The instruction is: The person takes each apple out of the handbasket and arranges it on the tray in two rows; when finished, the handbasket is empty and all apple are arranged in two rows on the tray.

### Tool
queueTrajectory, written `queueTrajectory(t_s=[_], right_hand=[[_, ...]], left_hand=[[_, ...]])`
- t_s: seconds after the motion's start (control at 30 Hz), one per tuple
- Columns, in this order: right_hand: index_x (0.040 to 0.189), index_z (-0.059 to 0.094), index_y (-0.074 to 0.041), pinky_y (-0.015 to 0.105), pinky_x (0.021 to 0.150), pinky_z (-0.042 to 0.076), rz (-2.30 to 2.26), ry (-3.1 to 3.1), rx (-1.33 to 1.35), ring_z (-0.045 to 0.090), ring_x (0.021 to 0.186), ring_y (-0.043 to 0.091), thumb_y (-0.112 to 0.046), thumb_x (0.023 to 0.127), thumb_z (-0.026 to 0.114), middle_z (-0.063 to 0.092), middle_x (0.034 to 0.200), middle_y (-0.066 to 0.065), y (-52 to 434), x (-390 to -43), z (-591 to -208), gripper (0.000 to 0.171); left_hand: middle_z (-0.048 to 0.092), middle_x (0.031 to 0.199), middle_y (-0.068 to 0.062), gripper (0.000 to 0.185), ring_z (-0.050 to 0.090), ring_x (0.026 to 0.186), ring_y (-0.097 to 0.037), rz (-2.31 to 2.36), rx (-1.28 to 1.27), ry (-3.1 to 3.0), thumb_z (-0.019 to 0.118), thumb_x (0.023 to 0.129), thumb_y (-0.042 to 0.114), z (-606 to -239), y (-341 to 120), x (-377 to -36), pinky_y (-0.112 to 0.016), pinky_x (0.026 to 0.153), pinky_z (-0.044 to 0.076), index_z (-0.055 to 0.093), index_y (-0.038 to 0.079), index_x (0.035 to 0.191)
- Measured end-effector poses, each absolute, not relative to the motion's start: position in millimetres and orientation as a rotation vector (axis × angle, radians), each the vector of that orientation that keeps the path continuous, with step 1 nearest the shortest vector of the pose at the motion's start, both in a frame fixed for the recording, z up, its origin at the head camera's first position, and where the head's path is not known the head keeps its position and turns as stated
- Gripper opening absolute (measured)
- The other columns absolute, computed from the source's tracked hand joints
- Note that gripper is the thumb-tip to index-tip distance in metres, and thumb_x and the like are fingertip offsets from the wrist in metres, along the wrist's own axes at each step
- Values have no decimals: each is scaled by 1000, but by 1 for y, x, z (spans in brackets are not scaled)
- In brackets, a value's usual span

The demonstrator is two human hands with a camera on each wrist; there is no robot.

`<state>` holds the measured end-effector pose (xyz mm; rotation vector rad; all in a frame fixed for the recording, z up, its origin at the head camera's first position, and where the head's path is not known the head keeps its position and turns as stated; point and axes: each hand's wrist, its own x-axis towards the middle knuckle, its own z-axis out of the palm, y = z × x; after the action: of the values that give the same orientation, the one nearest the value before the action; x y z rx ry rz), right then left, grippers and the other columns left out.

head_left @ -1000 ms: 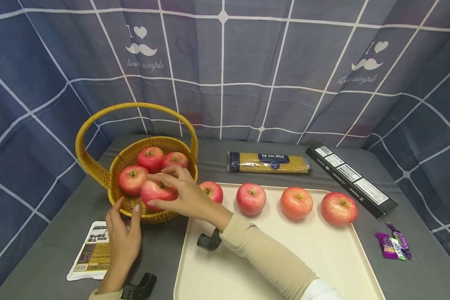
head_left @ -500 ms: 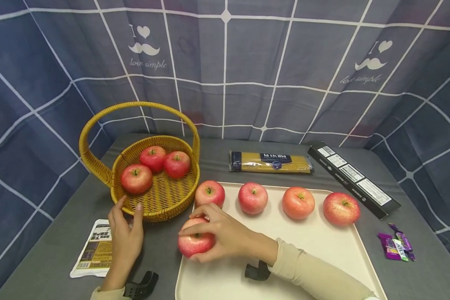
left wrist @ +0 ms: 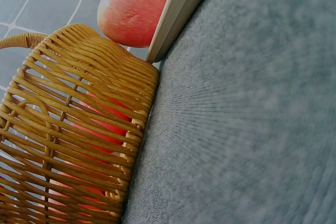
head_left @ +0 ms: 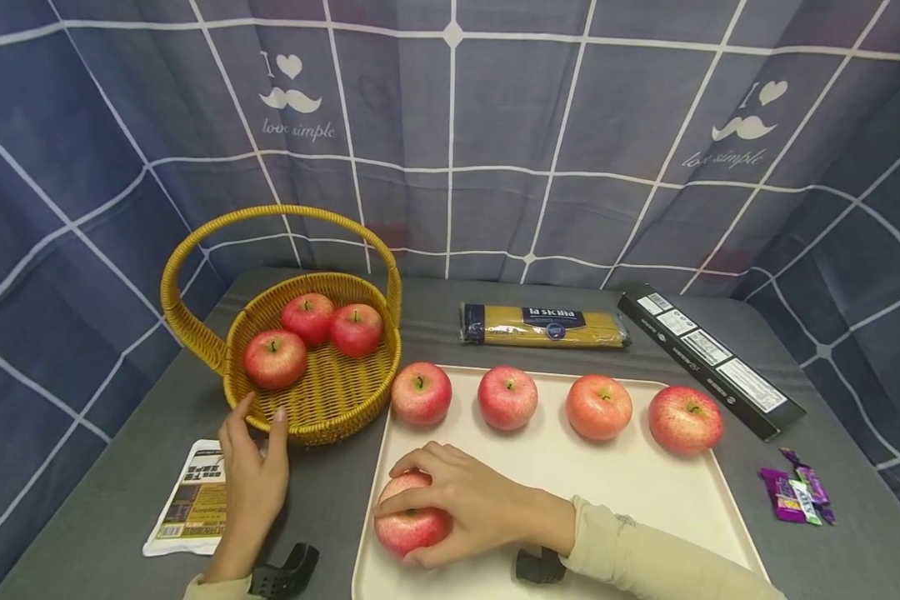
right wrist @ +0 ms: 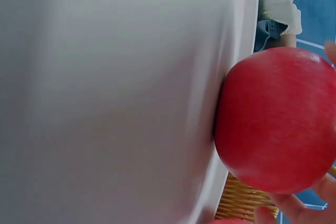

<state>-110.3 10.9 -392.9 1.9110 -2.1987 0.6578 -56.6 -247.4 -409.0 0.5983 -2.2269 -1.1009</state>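
My right hand (head_left: 483, 507) grips a red apple (head_left: 411, 532) from above, at the left front part of the cream tray (head_left: 592, 487). In the right wrist view the same apple (right wrist: 278, 121) appears right against the tray surface, with fingertips (right wrist: 291, 208) at its side. My left hand (head_left: 253, 479) rests at the front rim of the yellow wicker basket (head_left: 337, 423), fingers loosely extended and fingertips touching the rim. Three apples (head_left: 275, 360) lie inside the basket. Along the tray's far edge stands a row of several apples (head_left: 507, 398).
A spaghetti pack (head_left: 547, 326) lies behind the tray, beside a long black box (head_left: 708, 358) set at a slant. Small purple-wrapped sweets (head_left: 795, 492) are right of the tray. A white and brown food pouch (head_left: 187, 500) lies partly behind my left hand.
My right hand has lifted an apple out of the basket and carried it right and toward me, down to the tray. The left hand has stayed by the basket rim.
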Motion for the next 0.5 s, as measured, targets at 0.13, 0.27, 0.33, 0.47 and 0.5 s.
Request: queueTrajectory(t_s=[0.13,0.27,0.33,0.47,0.5], right_hand=[[122,52,-36,24,94,31,639,-2195,1897,39,114,4,-67,71,59,48,120,-8,13,-113,-388,60],[126,50,-29,24,99,32,702,-2257,1892,40,118,4,-61,73,62,49,124,-8,8,-121,-376,63],[128,48,-27,25,101,33,759,-2327,1880,40,120,3,-56,77,61,48,126,-8,2,-128,-368,60],[133,44,-24,26,101,35,944,-2531,1810,39,121,3,-50,83,57,46,131,-9,-19,-148,-348,58],[133,42,-24,24,99,37,984,-2577,1777,43,117,3,-49,83,58,48,127,-9,-26,-155,-344,58]], left_hand=[[31,134,-21,50,37,114,-33,-1105,616,-2234,45,94,29,-409,-246,-59,-40,84,32,29,11,138],[31,135,-21,51,36,115,-34,-1111,618,-2236,45,94,31,-410,-246,-59,-44,85,31,29,11,138],[31,134,-22,51,36,113,-35,-1111,611,-2232,45,94,30,-410,-246,-59,-43,84,31,29,10,138],[31,133,-21,50,37,109,-33,-1105,621,-2227,45,93,29,-410,-247,-58,-34,81,29,30,11,138],[31,133,-21,50,37,110,-33,-1108,621,-2228,45,93,29,-410,-247,-58,-32,81,29,30,11,138]])
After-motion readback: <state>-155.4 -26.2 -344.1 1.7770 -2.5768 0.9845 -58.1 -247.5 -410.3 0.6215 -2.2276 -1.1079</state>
